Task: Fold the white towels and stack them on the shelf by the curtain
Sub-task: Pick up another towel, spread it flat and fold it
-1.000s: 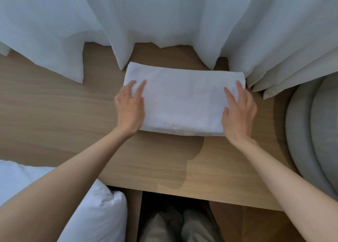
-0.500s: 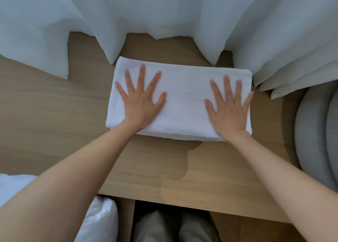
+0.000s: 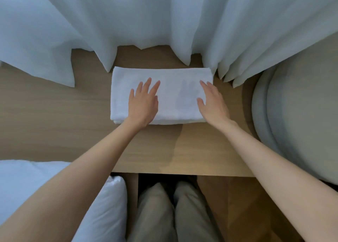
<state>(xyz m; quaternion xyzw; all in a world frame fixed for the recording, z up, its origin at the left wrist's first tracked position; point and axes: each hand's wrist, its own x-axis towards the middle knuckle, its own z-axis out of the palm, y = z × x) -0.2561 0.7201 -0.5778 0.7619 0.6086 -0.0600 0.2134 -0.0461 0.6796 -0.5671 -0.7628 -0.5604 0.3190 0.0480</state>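
Left hand (image 3: 143, 105) lies palm down on the folded white towel (image 3: 172, 80), fingers (image 3: 146, 85) straight and close together, pointing toward the far side – nothing gripped, just a flat, relaxed palm over the towel's left half, the heel of the hand at its near edge. Right hand (image 3: 214, 104) is at the towel's right end, also with straight fingers and holding nothing; it is seen rather from the side, thumb toward the middle, and from where I stand I cannot tell whether it presses the cloth or floats just above it. A soft shadow falls on the cloth between the two hands. The towel is a neat rectangle lying long side left to right on the pale wooden shelf (image 3: 54, 124), with several layers showing along its near edge. Its far edge sits just beside the hem of the white curtain (image 3: 164, 18), which hangs in deep folds across the whole far side and drapes onto the wood at left and right. To the right of the shelf is a rounded grey seat (image 3: 296, 117), near the towel's right end but apart from it. White bedding (image 3: 27, 177) fills the near left corner, partly under the left forearm – and below the shelf's near edge a pair of grey trouser legs (image 3: 153, 216) shows.
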